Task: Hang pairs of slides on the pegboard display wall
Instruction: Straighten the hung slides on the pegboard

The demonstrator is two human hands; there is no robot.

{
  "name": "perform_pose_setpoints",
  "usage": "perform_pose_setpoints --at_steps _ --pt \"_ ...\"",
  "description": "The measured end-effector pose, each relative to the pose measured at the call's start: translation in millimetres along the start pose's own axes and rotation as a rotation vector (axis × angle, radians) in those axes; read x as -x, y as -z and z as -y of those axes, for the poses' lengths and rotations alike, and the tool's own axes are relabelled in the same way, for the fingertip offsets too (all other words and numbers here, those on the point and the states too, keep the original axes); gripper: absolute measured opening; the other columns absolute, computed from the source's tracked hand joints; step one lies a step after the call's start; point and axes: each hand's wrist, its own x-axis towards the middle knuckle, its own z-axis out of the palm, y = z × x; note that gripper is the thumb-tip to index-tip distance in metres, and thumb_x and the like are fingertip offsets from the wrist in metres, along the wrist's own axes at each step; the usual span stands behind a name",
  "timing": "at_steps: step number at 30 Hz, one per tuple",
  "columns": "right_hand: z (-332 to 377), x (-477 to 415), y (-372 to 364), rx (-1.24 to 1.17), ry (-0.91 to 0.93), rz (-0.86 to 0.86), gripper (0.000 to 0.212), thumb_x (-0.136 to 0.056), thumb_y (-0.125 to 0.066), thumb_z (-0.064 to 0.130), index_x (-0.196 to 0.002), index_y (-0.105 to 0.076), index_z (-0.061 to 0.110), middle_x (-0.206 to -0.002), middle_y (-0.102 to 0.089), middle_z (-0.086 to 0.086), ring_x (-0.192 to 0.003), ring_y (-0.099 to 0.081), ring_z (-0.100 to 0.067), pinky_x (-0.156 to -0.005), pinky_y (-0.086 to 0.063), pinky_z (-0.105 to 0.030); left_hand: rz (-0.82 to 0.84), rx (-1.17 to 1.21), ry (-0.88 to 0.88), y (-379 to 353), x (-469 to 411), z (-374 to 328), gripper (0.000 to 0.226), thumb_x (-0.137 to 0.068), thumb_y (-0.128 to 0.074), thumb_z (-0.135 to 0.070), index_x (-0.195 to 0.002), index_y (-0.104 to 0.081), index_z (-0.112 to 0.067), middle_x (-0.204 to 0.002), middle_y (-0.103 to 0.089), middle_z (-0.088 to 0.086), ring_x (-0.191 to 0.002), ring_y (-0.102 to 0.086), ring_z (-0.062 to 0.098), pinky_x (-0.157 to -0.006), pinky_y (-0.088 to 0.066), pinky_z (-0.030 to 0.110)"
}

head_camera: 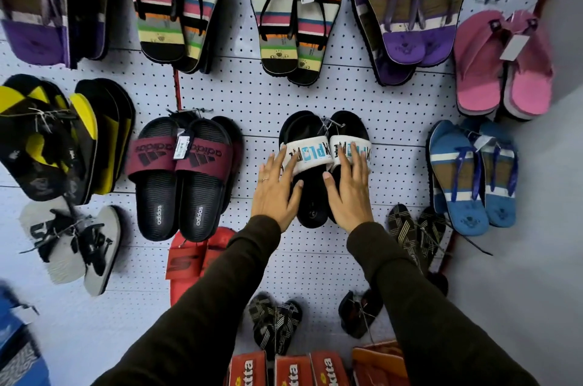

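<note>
Nearest, along the bottom edge of the pegboard (315,95), stand the orange boxes (293,368); above them my two dark sleeves reach up to the middle of the board. My left hand (276,188) lies flat, fingers spread wide, against the left side of the black slides with white printed straps (325,153); my right hand (350,193) lies likewise on the right slide, fingers extended over its strap, gripping nothing. The pair hangs toes down at the board's centre, apparently from a hook at its top, between the maroon-strapped slides (183,177) to the left and the blue sandals (473,177) toward the right edge. I judge the pair light, its foam soles springy and the straps firmer; the strap edges or the sole sides offer the surest hold. Farther up, striped sandals (296,22) fill the top edge.
</note>
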Motion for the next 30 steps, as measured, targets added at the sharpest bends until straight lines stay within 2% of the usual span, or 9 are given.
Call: perform_pose_setpoints --at_steps 5,9,13,17,24,30 --pt "49.9 7.4 -32.8 -0.074 0.087 -0.045 0.061 -0.1 -0.036 0.044 -0.155 -0.025 0.019 -0.168 -0.006 -0.005 -0.156 0.0 -0.029 -0.127 -0.01 -0.047 -0.155 -0.064 0.032 42.0 20.4 40.7 0.056 -0.096 -0.037 -0.035 -0.149 -0.024 -0.025 -0.162 -0.016 -0.003 -0.152 -0.004 0.02 -0.125 -0.002 0.043" --pt "95.0 10.3 -70.5 -0.138 0.138 0.015 0.06 -0.101 -0.038 0.04 -0.156 -0.024 0.021 -0.169 -0.003 -0.002 -0.157 0.005 -0.024 -0.127 -0.01 -0.046 -0.237 -0.161 0.056 85.4 33.3 90.4 0.055 -0.095 -0.038 -0.033 -0.148 -0.029 -0.022 -0.162 -0.018 0.001 -0.151 -0.007 0.023 -0.124 -0.002 0.045" --pt "145.9 15.6 -108.7 -0.145 0.246 0.081 0.06 -0.101 -0.036 0.04 -0.157 -0.023 0.021 -0.169 -0.006 -0.003 -0.157 0.002 -0.025 -0.127 -0.013 -0.045 -0.272 -0.161 0.127 123.5 45.1 147.3 0.053 -0.096 -0.034 -0.033 -0.148 -0.029 -0.02 -0.161 -0.019 0.003 -0.151 -0.006 0.025 -0.124 -0.004 0.048" --pt "178.9 19.6 -143.9 -0.044 0.336 0.161 0.06 -0.101 -0.035 0.04 -0.157 -0.023 0.022 -0.169 -0.009 0.0 -0.157 0.002 -0.025 -0.127 -0.014 -0.045 -0.169 -0.176 0.136 136.3 51.9 192.8 0.055 -0.097 -0.032 -0.037 -0.149 -0.026 -0.021 -0.162 -0.016 0.004 -0.152 -0.006 0.023 -0.124 -0.009 0.046" --pt "174.0 11.8 -173.3 0.063 0.223 0.249 0.064 -0.1 -0.035 0.041 -0.158 -0.013 0.024 -0.169 -0.003 0.002 -0.157 0.004 -0.026 -0.126 -0.02 -0.045 0.048 -0.179 0.117 127.2 39.7 226.3 0.065 -0.095 -0.033 -0.047 -0.153 -0.013 -0.025 -0.164 -0.004 0.002 -0.152 0.002 0.022 -0.124 -0.013 0.04" --pt "174.1 7.0 -166.0 0.118 0.199 0.337 0.067 -0.1 -0.035 0.043 -0.159 -0.008 0.025 -0.169 0.002 0.004 -0.157 0.005 -0.025 -0.125 -0.022 -0.045 0.1 -0.262 0.122 125.7 38.7 228.9 0.068 -0.093 -0.03 -0.051 -0.153 -0.009 -0.026 -0.164 -0.004 0.005 -0.152 0.0 0.024 -0.124 -0.014 0.042"
